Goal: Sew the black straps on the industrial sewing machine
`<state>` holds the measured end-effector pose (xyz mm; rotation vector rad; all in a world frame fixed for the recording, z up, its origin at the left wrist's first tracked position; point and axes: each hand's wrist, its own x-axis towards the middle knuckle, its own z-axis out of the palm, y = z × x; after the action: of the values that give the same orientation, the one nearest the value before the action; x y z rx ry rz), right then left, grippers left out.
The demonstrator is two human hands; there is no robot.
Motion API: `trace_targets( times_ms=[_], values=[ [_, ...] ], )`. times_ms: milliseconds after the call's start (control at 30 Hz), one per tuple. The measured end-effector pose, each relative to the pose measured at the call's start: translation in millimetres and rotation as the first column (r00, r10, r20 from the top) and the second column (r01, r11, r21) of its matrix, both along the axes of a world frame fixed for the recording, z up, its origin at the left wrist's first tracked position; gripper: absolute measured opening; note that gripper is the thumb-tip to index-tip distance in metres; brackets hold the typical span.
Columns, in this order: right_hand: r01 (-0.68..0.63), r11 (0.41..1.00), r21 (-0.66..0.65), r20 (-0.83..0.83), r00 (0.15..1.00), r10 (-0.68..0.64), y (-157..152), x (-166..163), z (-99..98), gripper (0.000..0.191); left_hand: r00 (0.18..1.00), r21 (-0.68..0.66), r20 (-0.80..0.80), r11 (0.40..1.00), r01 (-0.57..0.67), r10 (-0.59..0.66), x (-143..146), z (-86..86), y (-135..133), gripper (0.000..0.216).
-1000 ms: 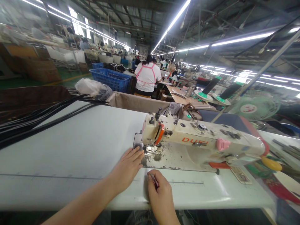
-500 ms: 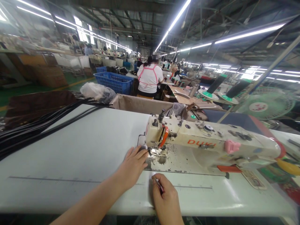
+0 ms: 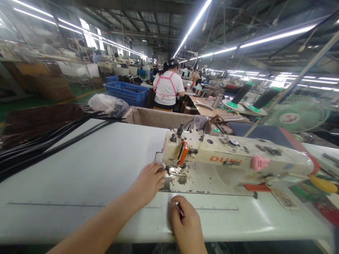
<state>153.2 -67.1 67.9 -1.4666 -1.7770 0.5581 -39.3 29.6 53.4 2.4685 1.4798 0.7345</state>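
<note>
Currently the right hand's point(image 3: 185, 222) thumb and forefinger pinch a slender metal tool point(image 3: 178, 209) at the near edge of the table point(image 3: 79, 169). Whether it is tweezers or snips is too small to tell. Its long axis runs diagonally, with the free tip pointing far and left toward the needle end of the machine. The left hand point(image 3: 148, 181) lies palm down and grasps nothing, its fingers loosely spread and their tips touching the plate just beside the presser foot point(image 3: 173, 171).

The sewing machine point(image 3: 225, 162) lies lengthwise left to right, its head at the left. No cloth or strip shows under the foot, so by my reading nothing is being stitched yet and the hands are busy with the needle area itself. The black strips point(image 3: 47, 141) lie untouched at the far left, well apart from both hands. Beyond the table, a person in a white top point(image 3: 168, 90) sits with their back turned, next to a blue basket point(image 3: 127, 92).
</note>
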Motion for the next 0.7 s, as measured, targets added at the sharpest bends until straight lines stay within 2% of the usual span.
trace_targets(
  times_ms=[133, 300, 433, 700],
  values=[
    [0.007, 0.999, 0.031, 0.014, 1.000, -0.007, -2, 1, -1.4, 0.020, 0.993, -0.030, 0.113, 0.999, 0.018, -0.014, -4, -1.3, 40, 0.030],
    [0.003, 0.999, 0.032, 0.054, 0.999, -0.005, -3, 2, -0.3, 0.020, 0.989, -0.007, 0.081, 0.992, 0.123, -0.122, -1, 2.1, 77, 0.032],
    [0.007, 1.000, 0.020, 0.052, 0.999, -0.008, -4, 1, 0.4, 0.019, 0.980, 0.028, 0.073, 0.983, 0.183, -0.185, -1, 6.5, 80, 0.039],
    [0.007, 1.000, 0.026, 0.054, 0.998, -0.009, -4, -1, -0.2, 0.019, 0.985, -0.068, 0.114, 0.988, 0.140, -0.132, -10, -0.6, 81, 0.028]
  ],
)
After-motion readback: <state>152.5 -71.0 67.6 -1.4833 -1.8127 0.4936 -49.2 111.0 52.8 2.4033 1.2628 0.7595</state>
